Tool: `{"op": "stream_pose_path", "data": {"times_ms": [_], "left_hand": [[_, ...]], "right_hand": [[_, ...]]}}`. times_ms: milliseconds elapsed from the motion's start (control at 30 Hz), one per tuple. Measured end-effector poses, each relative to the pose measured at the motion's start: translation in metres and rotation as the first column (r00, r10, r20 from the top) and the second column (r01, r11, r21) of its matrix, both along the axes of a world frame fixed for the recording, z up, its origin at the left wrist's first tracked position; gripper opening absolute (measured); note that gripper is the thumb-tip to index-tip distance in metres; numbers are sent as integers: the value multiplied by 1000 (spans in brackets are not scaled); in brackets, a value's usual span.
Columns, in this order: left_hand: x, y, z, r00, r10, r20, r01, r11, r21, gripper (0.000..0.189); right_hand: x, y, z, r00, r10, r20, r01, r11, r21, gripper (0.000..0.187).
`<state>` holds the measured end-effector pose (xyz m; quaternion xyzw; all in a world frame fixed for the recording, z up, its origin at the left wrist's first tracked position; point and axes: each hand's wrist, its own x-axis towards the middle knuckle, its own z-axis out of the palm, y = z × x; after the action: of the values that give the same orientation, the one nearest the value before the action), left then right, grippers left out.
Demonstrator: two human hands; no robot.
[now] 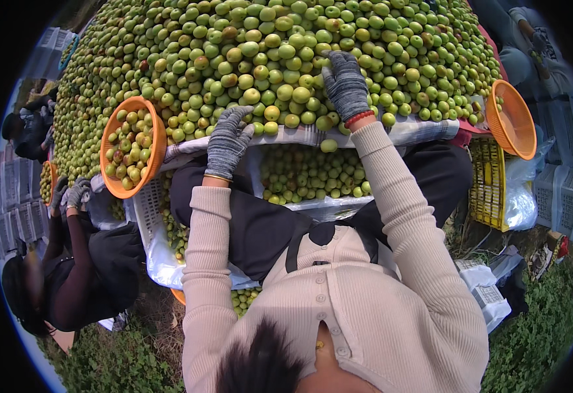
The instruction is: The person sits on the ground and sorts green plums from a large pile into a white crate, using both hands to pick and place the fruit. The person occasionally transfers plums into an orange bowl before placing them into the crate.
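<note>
A large heap of green jujubes (286, 49), some with brown patches, lies before me behind a cloth-covered edge (286, 136). My left hand (228, 145), in a grey knitted glove, hovers at the heap's front edge with thumb and fingers apart, nothing visible between them. Farther in, my right hand (346, 86), gloved alike, rests over the fruit with its fingers spread; what lies under the palm is hidden. One single jujube (329, 145) is at the cloth's lower edge, above a plastic-lined crate of jujubes (311, 177) between my knees.
An orange basket (157, 147) of browner jujubes stands left, another orange basket (517, 127) right. Below that is a yellow crate (488, 186). A white lined crate (148, 206) sits by my left leg. Co-workers sit at left (70, 265) and far right (537, 49).
</note>
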<state>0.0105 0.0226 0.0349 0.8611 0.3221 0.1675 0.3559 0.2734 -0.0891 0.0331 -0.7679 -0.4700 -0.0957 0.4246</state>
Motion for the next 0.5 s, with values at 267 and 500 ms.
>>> {"op": "stream_pose_path", "data": {"times_ms": [267,500], "left_hand": [[14,-2,-5,997,-26,-68,33,994,105,46],[13,1,-14,999,-20,-43,25,991,128,48]], "right_hand": [[45,58,28,1000,-19,20,28,718,-696,52],[15,17,36,914,38,-403,-177,932,-315,28]]}}
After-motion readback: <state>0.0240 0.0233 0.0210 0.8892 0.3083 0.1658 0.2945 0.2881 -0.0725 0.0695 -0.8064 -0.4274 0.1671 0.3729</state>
